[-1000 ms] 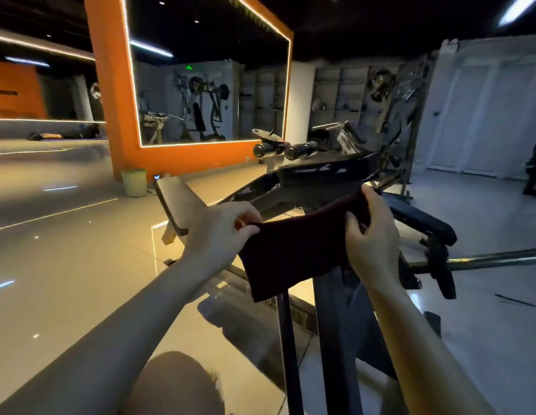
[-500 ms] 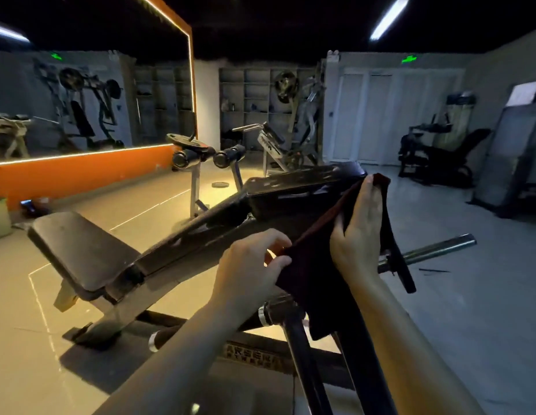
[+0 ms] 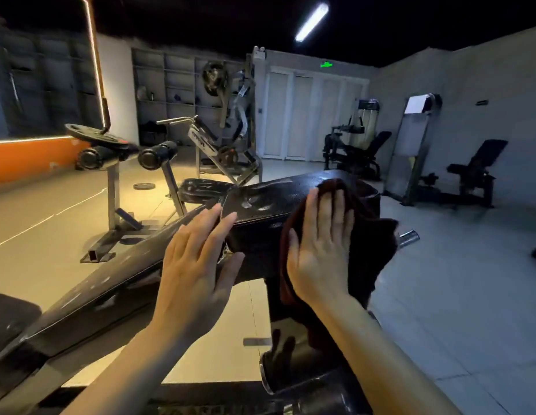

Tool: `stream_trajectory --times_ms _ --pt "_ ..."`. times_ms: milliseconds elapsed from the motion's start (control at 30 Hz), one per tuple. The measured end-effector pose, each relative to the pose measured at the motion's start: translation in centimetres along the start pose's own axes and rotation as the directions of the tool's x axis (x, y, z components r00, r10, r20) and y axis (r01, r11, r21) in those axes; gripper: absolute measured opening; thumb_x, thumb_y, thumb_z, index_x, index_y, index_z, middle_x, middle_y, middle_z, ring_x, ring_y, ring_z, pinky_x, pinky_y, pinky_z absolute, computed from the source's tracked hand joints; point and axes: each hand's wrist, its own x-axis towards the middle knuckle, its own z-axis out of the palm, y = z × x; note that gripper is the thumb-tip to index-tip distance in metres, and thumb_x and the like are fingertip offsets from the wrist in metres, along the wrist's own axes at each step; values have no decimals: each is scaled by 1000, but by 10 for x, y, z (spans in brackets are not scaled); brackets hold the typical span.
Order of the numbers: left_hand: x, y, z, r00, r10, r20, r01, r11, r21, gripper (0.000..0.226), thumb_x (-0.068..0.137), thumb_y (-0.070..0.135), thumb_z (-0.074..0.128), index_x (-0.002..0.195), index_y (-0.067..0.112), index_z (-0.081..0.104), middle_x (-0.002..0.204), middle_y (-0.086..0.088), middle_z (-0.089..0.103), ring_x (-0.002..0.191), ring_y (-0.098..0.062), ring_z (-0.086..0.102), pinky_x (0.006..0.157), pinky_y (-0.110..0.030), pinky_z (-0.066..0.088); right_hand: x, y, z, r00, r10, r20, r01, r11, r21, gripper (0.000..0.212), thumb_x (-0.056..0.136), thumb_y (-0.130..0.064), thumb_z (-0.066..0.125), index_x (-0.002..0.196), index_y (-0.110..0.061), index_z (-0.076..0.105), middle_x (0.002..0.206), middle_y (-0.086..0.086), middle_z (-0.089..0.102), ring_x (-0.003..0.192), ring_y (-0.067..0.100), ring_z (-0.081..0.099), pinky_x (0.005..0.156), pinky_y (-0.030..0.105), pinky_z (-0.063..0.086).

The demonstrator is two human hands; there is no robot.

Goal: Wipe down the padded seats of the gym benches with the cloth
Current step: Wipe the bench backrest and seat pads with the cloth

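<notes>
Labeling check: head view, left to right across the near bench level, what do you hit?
Long bench pad → left hand, fingers straight at the pad's edge → black seat pad → right hand flat on the dark cloth → chrome bar end.

1. The room was dim, the ceiling near black.
2. A ceiling tube light at upper centre glared white.
3. A glowing strip at upper left cast warm yellow on the left floor.
4. Straight lines bowed near the edges.
5. Fingertips looked slightly smeared.
</notes>
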Motion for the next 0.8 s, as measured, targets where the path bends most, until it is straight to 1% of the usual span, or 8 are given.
stream_trajectory --times_ms 133,233,300,400,567,633,733,800 --pt "9 -9 17 1000 10 27 -8 999 -46 56 97 41 37 149 24 26 157 -4 28 147 -18 20 117 -49 20 -6 -17 11 985 -154 81 154 988 1 67 99 -41 31 154 -13 6 161 7 6 150 18 -11 121 39 -11" --pt "12 -14 29 998 46 50 -47 999 14 58 99 44 31 151 20 24 158 -4 28 148 -16 18 119 -45 14 -1 6 4 982 -180 63 180 984 10 60 103 -48 17 154 -18 7 161 -2 5 149 11 -10 120 37 -14" --pt "12 -17 35 996 55 70 -62 993 98 59 99 46 29 151 18 25 158 -4 28 147 -16 20 121 -41 8 8 22 -3 999 -11 40 12 1000 -22 63 101 -53 10 155 -22 1 161 -6 -3 149 10 -12 119 38 -15" --pt "11 -20 40 995 74 66 -84 983 164 60 99 46 29 151 16 25 158 -5 27 145 -15 22 121 -41 7 22 34 -8 975 191 -111 -198 979 -50 65 102 -53 10 155 -16 10 162 8 12 150 20 2 121 40 -6" --pt "11 -25 44 993 115 15 -116 982 150 59 99 43 29 150 13 28 156 -7 29 144 -17 25 120 -39 6 35 11 5 839 488 -243 -474 873 115 69 100 -56 6 153 -12 6 161 17 12 150 28 6 121 37 -4" --pt "11 -25 45 993 116 -5 -114 984 139 58 99 41 29 150 11 28 156 -8 30 144 -17 26 120 -39 7 26 5 6 871 451 -194 -441 892 94 67 101 -54 6 154 -12 3 161 16 5 150 28 -1 120 37 -9" --pt "11 -25 45 993 117 -4 -116 984 135 58 100 40 27 150 11 27 156 -9 29 144 -19 26 120 -40 8 -7 -4 8 974 222 -40 -222 975 1 63 103 -49 11 155 -18 -6 162 5 -7 150 23 -14 120 38 -14" --pt "10 -26 45 992 123 9 -123 983 133 58 100 41 27 150 11 28 156 -10 29 144 -20 26 119 -41 11 -21 -9 9 988 154 19 -155 988 16 62 102 -51 11 154 -26 -11 161 -3 -12 149 20 -16 120 38 -14"
